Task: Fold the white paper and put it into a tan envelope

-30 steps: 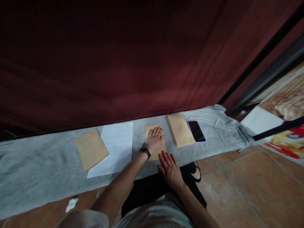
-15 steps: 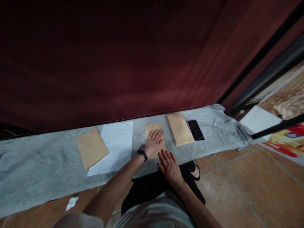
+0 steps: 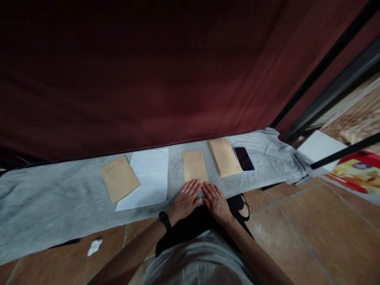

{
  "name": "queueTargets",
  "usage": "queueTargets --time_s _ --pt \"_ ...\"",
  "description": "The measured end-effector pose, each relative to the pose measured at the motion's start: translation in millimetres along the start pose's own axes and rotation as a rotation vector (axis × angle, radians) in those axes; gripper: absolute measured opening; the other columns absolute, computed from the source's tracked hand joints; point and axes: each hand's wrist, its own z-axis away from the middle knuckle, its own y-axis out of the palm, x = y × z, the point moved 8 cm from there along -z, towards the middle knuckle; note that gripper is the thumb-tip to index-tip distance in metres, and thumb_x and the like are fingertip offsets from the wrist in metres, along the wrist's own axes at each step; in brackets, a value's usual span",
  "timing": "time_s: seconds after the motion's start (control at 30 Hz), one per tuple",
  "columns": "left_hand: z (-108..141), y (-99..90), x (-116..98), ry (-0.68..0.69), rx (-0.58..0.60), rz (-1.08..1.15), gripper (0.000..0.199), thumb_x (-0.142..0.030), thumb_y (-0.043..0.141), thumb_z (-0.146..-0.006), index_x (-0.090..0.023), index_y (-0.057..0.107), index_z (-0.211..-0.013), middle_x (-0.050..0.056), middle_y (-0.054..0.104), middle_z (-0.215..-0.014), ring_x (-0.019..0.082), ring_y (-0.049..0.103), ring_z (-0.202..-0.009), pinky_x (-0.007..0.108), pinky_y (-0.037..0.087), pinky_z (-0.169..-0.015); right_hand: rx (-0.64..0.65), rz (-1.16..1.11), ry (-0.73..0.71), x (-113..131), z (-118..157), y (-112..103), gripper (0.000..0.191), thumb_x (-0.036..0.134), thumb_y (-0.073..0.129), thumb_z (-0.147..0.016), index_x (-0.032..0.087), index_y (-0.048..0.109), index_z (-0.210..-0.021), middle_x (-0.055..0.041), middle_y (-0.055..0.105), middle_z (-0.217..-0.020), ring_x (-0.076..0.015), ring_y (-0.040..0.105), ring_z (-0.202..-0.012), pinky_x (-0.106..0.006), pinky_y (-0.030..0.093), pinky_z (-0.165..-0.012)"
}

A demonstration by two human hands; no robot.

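Note:
A brown paper envelope (image 3: 195,165) lies flat on the grey cloth in front of me, its near end covered by my fingers. My left hand (image 3: 185,200), with a dark band at the wrist, rests palm down on that near end, fingers stretched out. Beside it, my right hand (image 3: 216,202) lies flat with its fingertips at the envelope's near right corner. Neither hand grasps anything. To the right is a thick stack of brown envelopes (image 3: 225,157). On the left, another brown envelope (image 3: 120,179) overlaps white paper (image 3: 152,178).
A phone (image 3: 244,159) lies just right of the stack. The grey cloth (image 3: 65,190) covers a long, narrow surface against a dark red curtain (image 3: 166,87). Black bars (image 3: 323,65) and a colourful box (image 3: 359,170) stand at right. White scrap (image 3: 95,247) lies on the tiled floor.
My left hand has slid from the middle of the envelope toward its near end, next to my right hand. More of the envelope shows now. The right hand remains near the same corner.

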Motion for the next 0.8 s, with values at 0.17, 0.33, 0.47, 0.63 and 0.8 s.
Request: queueTargets --time_s 0.17,0.33,0.47,0.63,0.8 --pt "20.0 -6.6 -5.6 -0.018 -0.014 0.008 0.059 -0.044 0.038 -0.102 -0.015 0.035 -0.153 0.013 0.038 -0.159 0.023 0.033 -0.148 0.044 0.027 -0.122 0.021 0.003 0.013 -11.7 9.6 -9.0 0.049 0.026 0.039 -0.105 0.021 0.037 -0.154 -0.0075 0.048 -0.153 -0.0248 0.045 -0.14 -0.049 0.031 -0.119" --pt "15.6 -3.4 -13.7 -0.117 -0.044 -0.049 0.047 -0.025 0.04 -0.101 -0.009 0.048 -0.144 0.019 0.051 -0.149 0.028 0.044 -0.142 0.044 0.038 -0.113 0.026 -0.06 0.0 -28.1 6.5 -16.9 0.041 0.021 0.042 -0.102 0.023 0.054 -0.142 -0.0078 0.06 -0.141 -0.0247 0.055 -0.127 -0.045 0.042 -0.109" --pt "-6.3 -3.8 -23.8 -0.175 0.013 -0.181 0.037 -0.02 0.042 -0.1 -0.006 0.06 -0.129 0.025 0.062 -0.13 0.033 0.058 -0.124 0.047 0.047 -0.1 -0.034 -0.063 0.152 -34.6 -2.3 -15.7 0.043 0.012 0.045 -0.094 0.02 0.059 -0.134 -0.0117 0.063 -0.132 -0.0272 0.059 -0.114 -0.043 0.049 -0.096" --pt "-34.5 -11.9 -26.4 -0.204 0.143 -0.224 0.027 -0.02 0.049 -0.097 -0.007 0.066 -0.113 0.02 0.066 -0.108 0.031 0.063 -0.101 0.041 0.052 -0.082 -0.161 -0.196 0.303 -31.7 -7.6 -7.3 0.039 0.013 0.047 -0.09 0.017 0.064 -0.125 -0.0138 0.065 -0.122 -0.0291 0.058 -0.108 -0.046 0.05 -0.095" --pt "-46.2 -18.4 -27.7 -0.239 0.188 -0.215 0.027 -0.006 0.046 -0.093 -0.009 0.065 -0.112 0.018 0.066 -0.104 0.028 0.063 -0.098 0.04 0.05 -0.084 -0.272 -0.518 0.452 -48.5 -10.1 -1.5 0.031 0.019 0.049 -0.086 0.018 0.073 -0.106 -0.0134 0.068 -0.108 -0.0278 0.062 -0.104 -0.047 0.051 -0.097"
